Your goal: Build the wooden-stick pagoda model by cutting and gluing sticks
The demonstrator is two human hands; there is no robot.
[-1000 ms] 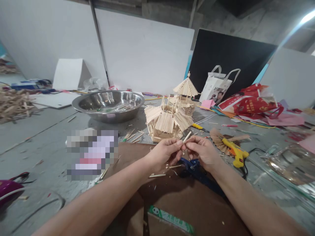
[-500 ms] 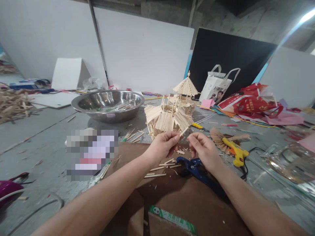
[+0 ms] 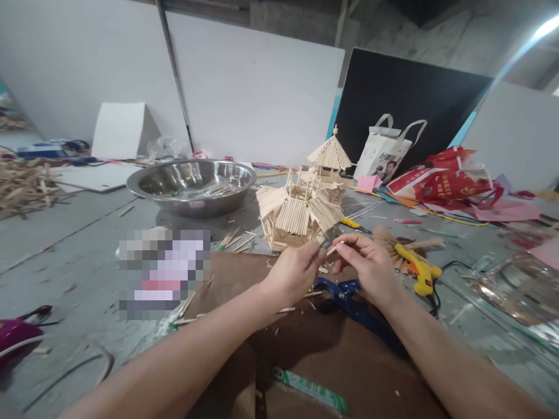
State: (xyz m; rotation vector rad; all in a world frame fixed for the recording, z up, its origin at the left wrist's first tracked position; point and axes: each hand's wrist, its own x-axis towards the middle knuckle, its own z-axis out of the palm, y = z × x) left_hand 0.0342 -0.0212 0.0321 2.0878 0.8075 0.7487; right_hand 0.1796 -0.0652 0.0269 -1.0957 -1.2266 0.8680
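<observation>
Both hands meet above a brown cardboard sheet (image 3: 332, 355). The left hand (image 3: 293, 272) and right hand (image 3: 367, 265) each pinch one end of a short wooden stick (image 3: 331, 251) held between them, fingertips closed on it. Just under the right hand lie blue cutters (image 3: 345, 294). Right of it rests a yellow glue gun (image 3: 417, 267). Just beyond the hands stands a stick pavilion model (image 3: 305, 201); farther left, a steel bowl (image 3: 192, 185).

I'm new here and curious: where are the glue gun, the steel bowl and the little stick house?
glue gun (image 3: 418, 269), head view, yellow body
bowl (image 3: 192, 181), head view, inner wall
stick house (image 3: 301, 214), head view, front roof
</observation>
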